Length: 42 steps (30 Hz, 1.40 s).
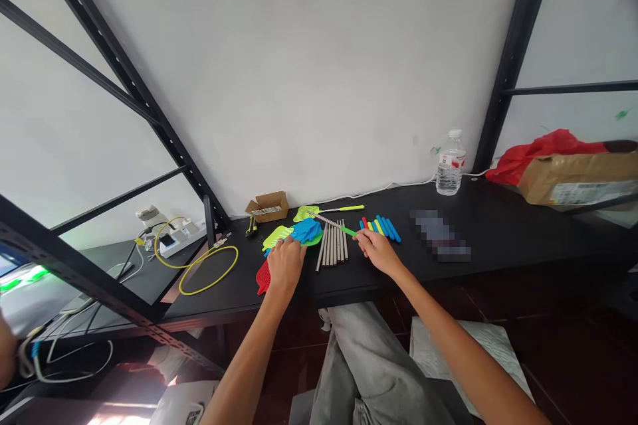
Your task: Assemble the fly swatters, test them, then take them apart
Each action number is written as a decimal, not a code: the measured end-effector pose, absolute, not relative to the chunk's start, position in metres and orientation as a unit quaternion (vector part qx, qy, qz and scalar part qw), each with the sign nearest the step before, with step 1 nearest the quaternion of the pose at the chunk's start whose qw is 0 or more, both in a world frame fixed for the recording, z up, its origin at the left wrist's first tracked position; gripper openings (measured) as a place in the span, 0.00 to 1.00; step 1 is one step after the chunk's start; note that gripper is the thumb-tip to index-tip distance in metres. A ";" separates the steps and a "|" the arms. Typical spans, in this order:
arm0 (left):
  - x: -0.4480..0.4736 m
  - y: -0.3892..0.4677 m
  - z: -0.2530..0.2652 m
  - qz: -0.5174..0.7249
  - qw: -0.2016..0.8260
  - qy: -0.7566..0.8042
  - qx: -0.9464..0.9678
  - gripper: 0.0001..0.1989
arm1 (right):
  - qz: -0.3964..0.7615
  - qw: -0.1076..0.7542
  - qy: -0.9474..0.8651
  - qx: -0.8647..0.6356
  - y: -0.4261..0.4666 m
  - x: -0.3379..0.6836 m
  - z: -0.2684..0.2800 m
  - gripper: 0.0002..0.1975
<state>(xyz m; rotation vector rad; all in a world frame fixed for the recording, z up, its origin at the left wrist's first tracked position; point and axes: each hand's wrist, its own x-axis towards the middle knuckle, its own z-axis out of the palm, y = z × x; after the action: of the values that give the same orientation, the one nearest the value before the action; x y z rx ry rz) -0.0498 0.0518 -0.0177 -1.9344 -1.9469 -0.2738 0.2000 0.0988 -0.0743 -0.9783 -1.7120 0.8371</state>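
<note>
My left hand rests on a loose pile of plastic fly swatter heads; its bent fingertips are hidden, so I cannot tell whether it grips one. In that pile are yellow-green heads, blue heads and a red head. Closed around a green handle, my right hand holds it with a thin metal rod pointing up and left. Below that rod, several metal rods lie side by side. Coloured handles, blue, yellow and red, lie just beyond my right hand.
A yellow-green fly swatter lies behind the pile, near an open cardboard box. A yellow cable loops at left by a power strip. At right stand a water bottle and a larger carton. Black shelf posts frame the table.
</note>
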 end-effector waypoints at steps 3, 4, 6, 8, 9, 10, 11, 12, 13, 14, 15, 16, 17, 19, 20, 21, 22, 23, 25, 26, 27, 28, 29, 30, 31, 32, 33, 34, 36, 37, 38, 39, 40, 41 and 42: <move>-0.053 0.049 -0.006 -0.102 0.210 -0.679 -0.696 0.18 | 0.347 0.483 -0.698 -0.400 0.099 0.200 -0.074 0.19; -0.054 0.048 0.000 -0.107 0.211 -0.675 -0.699 0.18 | 0.348 0.484 -0.696 -0.400 0.099 0.200 -0.074 0.19; -0.056 0.045 0.011 -0.126 0.201 -0.672 -0.702 0.16 | 0.353 0.485 -0.691 -0.403 0.100 0.200 -0.074 0.19; -0.058 0.043 0.022 -0.157 0.176 -0.677 -0.697 0.15 | 0.359 0.488 -0.685 -0.404 0.100 0.200 -0.074 0.19; -0.059 0.043 0.026 -0.178 0.159 -0.682 -0.691 0.14 | 0.363 0.490 -0.682 -0.403 0.100 0.200 -0.074 0.19; -0.061 0.043 0.028 -0.207 0.139 -0.687 -0.683 0.14 | 0.367 0.492 -0.679 -0.402 0.100 0.199 -0.074 0.19; -0.063 0.045 0.029 -0.243 0.117 -0.689 -0.673 0.14 | 0.370 0.494 -0.677 -0.402 0.100 0.199 -0.074 0.20; -0.065 0.047 0.029 -0.284 0.091 -0.688 -0.662 0.14 | 0.374 0.496 -0.674 -0.401 0.100 0.199 -0.074 0.20; -0.068 0.051 0.026 -0.331 0.058 -0.684 -0.648 0.15 | 0.376 0.498 -0.671 -0.401 0.100 0.199 -0.074 0.20; -0.071 0.056 0.022 -0.382 0.016 -0.679 -0.627 0.14 | 0.377 0.500 -0.669 -0.400 0.100 0.199 -0.074 0.20; -0.073 0.062 0.017 -0.434 -0.035 -0.673 -0.598 0.13 | 0.377 0.502 -0.667 -0.401 0.100 0.199 -0.074 0.20; -0.076 0.069 0.010 -0.483 -0.095 -0.668 -0.558 0.11 | 0.376 0.505 -0.666 -0.401 0.100 0.199 -0.074 0.20; -0.077 0.076 0.003 -0.529 -0.158 -0.661 -0.508 0.09 | 0.373 0.508 -0.664 -0.402 0.100 0.199 -0.074 0.20; -0.078 0.090 -0.010 -0.597 -0.267 -0.631 -0.417 0.10 | 0.368 0.513 -0.660 -0.407 0.101 0.199 -0.075 0.21; -0.078 0.096 -0.015 -0.623 -0.312 -0.606 -0.384 0.12 | 0.366 0.514 -0.658 -0.411 0.101 0.199 -0.075 0.21; -0.076 0.101 -0.020 -0.644 -0.353 -0.576 -0.359 0.13 | 0.365 0.513 -0.658 -0.414 0.101 0.199 -0.075 0.21; -0.074 0.105 -0.023 -0.663 -0.389 -0.543 -0.338 0.13 | 0.363 0.511 -0.659 -0.415 0.100 0.199 -0.075 0.21; -0.071 0.107 -0.026 -0.678 -0.420 -0.511 -0.320 0.13 | 0.362 0.509 -0.661 -0.416 0.100 0.199 -0.074 0.21; -0.065 0.108 -0.030 -0.697 -0.467 -0.459 -0.293 0.12 | 0.360 0.508 -0.663 -0.416 0.100 0.200 -0.074 0.20; -0.062 0.107 -0.032 -0.702 -0.481 -0.443 -0.281 0.11 | 0.360 0.507 -0.663 -0.416 0.100 0.200 -0.074 0.20; -0.059 0.106 -0.034 -0.707 -0.491 -0.432 -0.270 0.10 | 0.361 0.507 -0.663 -0.416 0.100 0.200 -0.074 0.20; -0.056 0.104 -0.036 -0.709 -0.500 -0.424 -0.259 0.09 | 0.364 0.505 -0.664 -0.415 0.099 0.200 -0.074 0.19; -0.053 0.103 -0.038 -0.712 -0.508 -0.418 -0.247 0.09 | 0.366 0.502 -0.666 -0.412 0.099 0.200 -0.074 0.19; -0.050 0.101 -0.040 -0.714 -0.515 -0.412 -0.233 0.09 | 0.367 0.498 -0.670 -0.410 0.099 0.200 -0.074 0.18; -0.048 0.099 -0.042 -0.719 -0.521 -0.406 -0.219 0.09 | 0.367 0.492 -0.676 -0.408 0.099 0.199 -0.073 0.17; -0.045 0.098 -0.044 -0.724 -0.525 -0.397 -0.207 0.09 | 0.368 0.485 -0.682 -0.406 0.098 0.199 -0.073 0.17; -0.044 0.096 -0.046 -0.731 -0.526 -0.387 -0.198 0.08 | 0.368 0.477 -0.688 -0.404 0.097 0.200 -0.072 0.16; -0.042 0.094 -0.047 -0.738 -0.525 -0.380 -0.190 0.07 | 0.369 0.469 -0.694 -0.403 0.097 0.200 -0.071 0.16; -0.039 0.092 -0.050 -0.748 -0.516 -0.371 -0.188 0.06 | 0.369 0.458 -0.702 -0.402 0.095 0.200 -0.070 0.16; -0.038 0.091 -0.052 -0.750 -0.512 -0.371 -0.193 0.05 | 0.369 0.458 -0.702 -0.401 0.094 0.201 -0.069 0.16; -0.038 0.090 -0.054 -0.751 -0.508 -0.371 -0.201 0.03 | 0.369 0.461 -0.700 -0.401 0.094 0.201 -0.069 0.16; -0.037 0.089 -0.055 -0.753 -0.503 -0.370 -0.208 0.03 | 0.370 0.466 -0.696 -0.402 0.094 0.201 -0.069 0.16; -0.036 0.089 -0.056 -0.755 -0.499 -0.367 -0.214 0.04 | 0.372 0.471 -0.691 -0.404 0.095 0.202 -0.069 0.16; -0.036 0.088 -0.057 -0.759 -0.498 -0.362 -0.215 0.05 | 0.374 0.475 -0.685 -0.406 0.096 0.202 -0.070 0.16; -0.035 0.088 -0.058 -0.762 -0.498 -0.356 -0.212 0.05 | 0.375 0.479 -0.679 -0.410 0.097 0.202 -0.071 0.16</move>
<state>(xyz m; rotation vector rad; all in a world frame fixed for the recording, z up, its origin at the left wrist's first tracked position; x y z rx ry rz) -0.0354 0.0878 -0.0579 -1.0226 -1.7160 -3.6762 0.2022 0.0965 -0.0711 -1.0005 -1.6581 0.9151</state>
